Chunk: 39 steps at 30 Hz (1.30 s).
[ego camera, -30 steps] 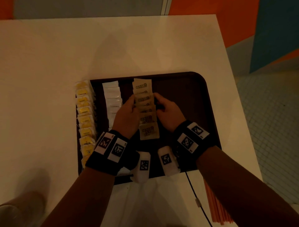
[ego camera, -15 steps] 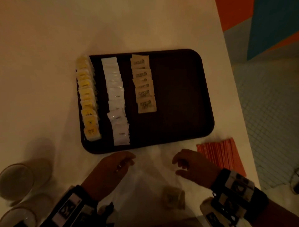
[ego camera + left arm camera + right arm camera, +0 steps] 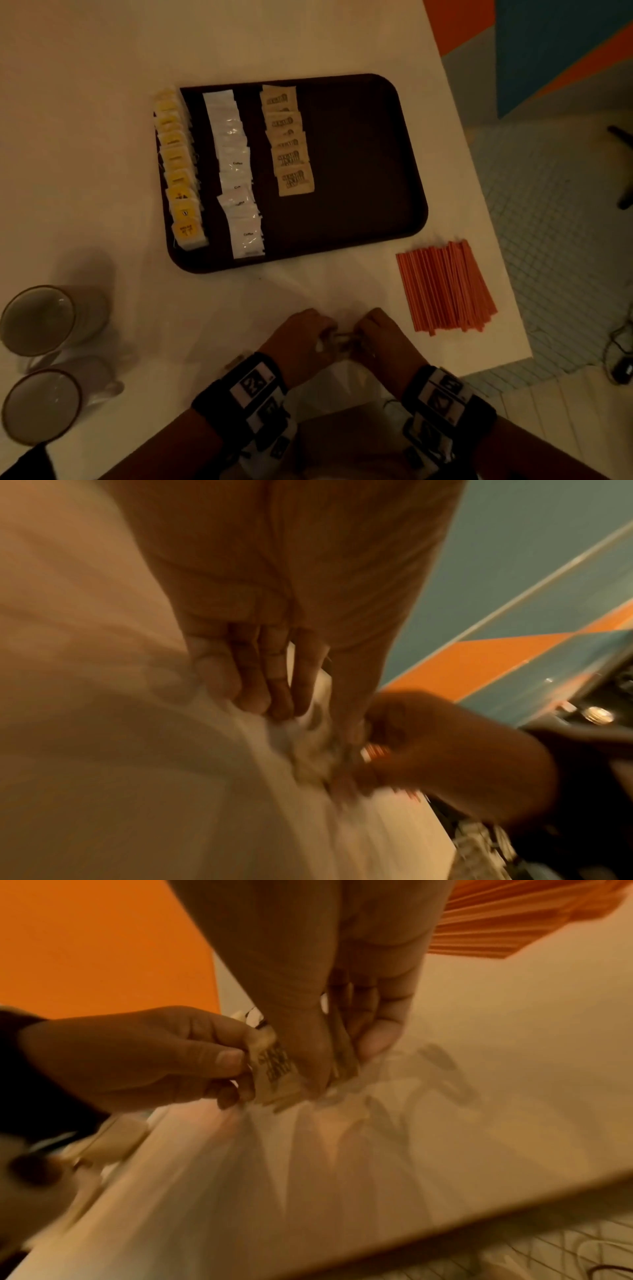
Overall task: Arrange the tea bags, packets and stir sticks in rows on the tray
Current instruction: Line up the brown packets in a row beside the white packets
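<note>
A dark brown tray (image 3: 359, 154) holds three rows: yellow tea bags (image 3: 178, 168) along its left rim, white packets (image 3: 236, 171), and brown packets (image 3: 289, 140). Orange stir sticks (image 3: 445, 286) lie in a pile on the table to the right of the tray. Near the table's front edge my left hand (image 3: 322, 337) and right hand (image 3: 363, 334) meet. Both pinch one brown packet (image 3: 274, 1066) with dark print, the left hand (image 3: 219, 1058) at its left edge and the right hand (image 3: 318, 1074) on its other side. The packet (image 3: 318, 723) is blurred in the left wrist view.
Two cups (image 3: 37, 320) (image 3: 41, 406) stand at the table's front left. Crinkled clear plastic (image 3: 394, 1085) lies under the hands. The white table (image 3: 102, 137) ends just right of the stir sticks, with tiled floor (image 3: 548, 205) beyond.
Both hands drew back from the brown row on the tray to the table's front edge. They were apart half a second ago and now pinch a brown packet together.
</note>
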Available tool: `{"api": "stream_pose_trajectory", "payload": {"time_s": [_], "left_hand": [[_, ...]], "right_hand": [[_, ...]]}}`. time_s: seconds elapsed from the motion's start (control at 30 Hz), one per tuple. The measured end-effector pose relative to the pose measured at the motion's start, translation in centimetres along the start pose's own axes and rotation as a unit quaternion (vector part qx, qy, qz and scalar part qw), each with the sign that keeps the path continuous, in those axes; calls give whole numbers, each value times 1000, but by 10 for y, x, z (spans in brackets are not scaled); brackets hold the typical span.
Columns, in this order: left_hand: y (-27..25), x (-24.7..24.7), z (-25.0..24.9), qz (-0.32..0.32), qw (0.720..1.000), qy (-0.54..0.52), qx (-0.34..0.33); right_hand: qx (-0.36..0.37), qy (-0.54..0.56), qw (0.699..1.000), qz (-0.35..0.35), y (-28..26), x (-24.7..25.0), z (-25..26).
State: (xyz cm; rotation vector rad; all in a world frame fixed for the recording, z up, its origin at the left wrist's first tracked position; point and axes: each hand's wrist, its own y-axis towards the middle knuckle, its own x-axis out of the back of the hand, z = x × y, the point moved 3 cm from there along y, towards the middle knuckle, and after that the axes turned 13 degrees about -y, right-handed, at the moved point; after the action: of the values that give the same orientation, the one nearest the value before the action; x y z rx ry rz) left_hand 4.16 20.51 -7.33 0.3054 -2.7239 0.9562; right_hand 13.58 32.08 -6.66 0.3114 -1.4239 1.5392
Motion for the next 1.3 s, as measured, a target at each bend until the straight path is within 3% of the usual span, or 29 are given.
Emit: {"api": "stream_pose_trajectory", "payload": {"time_s": [0.13,0.23,0.3,0.37,0.4,0.47,0.57,0.73,0.8,1.03,1.3], "left_hand": [[3,0,-3,-51,998,-42,18],[-3,19,0,-81,987,-138,6],[-10,33,-1,-101,960,-261,13],[-16,42,-2,-99,905,-410,52],[-18,45,-4,-94,878,-465,66],[-21,51,-8,-96,850,-513,68],[-20,60,-12,-121,832,-539,53],[-9,75,-14,-173,815,-551,44],[2,89,-15,-202,818,-537,39],[61,147,-16,-287,882,-372,29],[88,167,-18,-310,932,-187,34]], "right_hand": [[-39,108,993,-36,6,9,1],[-64,281,956,-52,6,21,0],[-63,395,915,-45,6,34,2],[-50,475,878,-27,5,46,7],[-35,487,872,-24,6,51,11],[1,456,889,-37,8,61,17],[43,410,908,-72,16,73,25],[20,467,880,-85,43,87,28],[9,472,877,-94,60,93,27],[-44,427,892,-142,137,119,20],[-73,289,940,-165,180,127,18]]}}
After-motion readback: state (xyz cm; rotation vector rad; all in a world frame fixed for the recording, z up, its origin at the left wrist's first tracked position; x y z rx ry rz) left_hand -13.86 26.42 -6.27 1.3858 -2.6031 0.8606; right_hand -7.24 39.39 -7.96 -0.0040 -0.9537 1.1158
